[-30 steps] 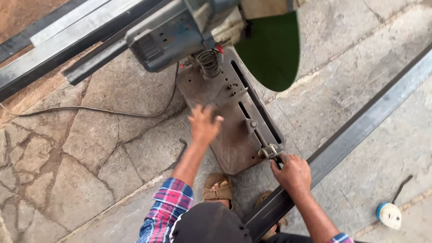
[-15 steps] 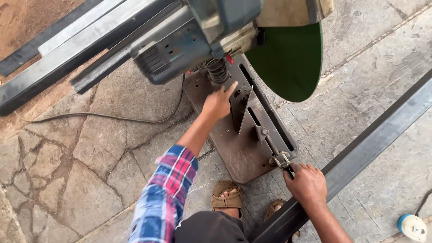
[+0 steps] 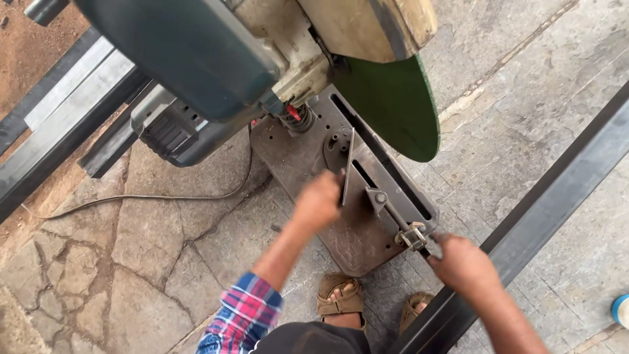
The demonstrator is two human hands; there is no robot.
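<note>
A chop saw stands on the stone floor, its green cutting disc (image 3: 396,98) raised above a rusty brown base plate (image 3: 347,236). My left hand (image 3: 319,200) is closed against the upright metal fence (image 3: 347,167) in the middle of the base. My right hand (image 3: 462,262) grips the crank handle of the vise screw (image 3: 413,235) at the base's near right corner. The dark motor housing (image 3: 190,59) fills the top of the view.
A long black steel tube (image 3: 557,196) runs diagonally on the right, close to my right hand. More steel bars (image 3: 65,118) lie at the upper left. A thin cable (image 3: 151,195) trails over the cracked stone floor. My sandalled feet (image 3: 341,298) are just below the base.
The view has closed in on the saw. My left hand has come down from the spring area onto the fence. My right hand stays on the vise handle.
</note>
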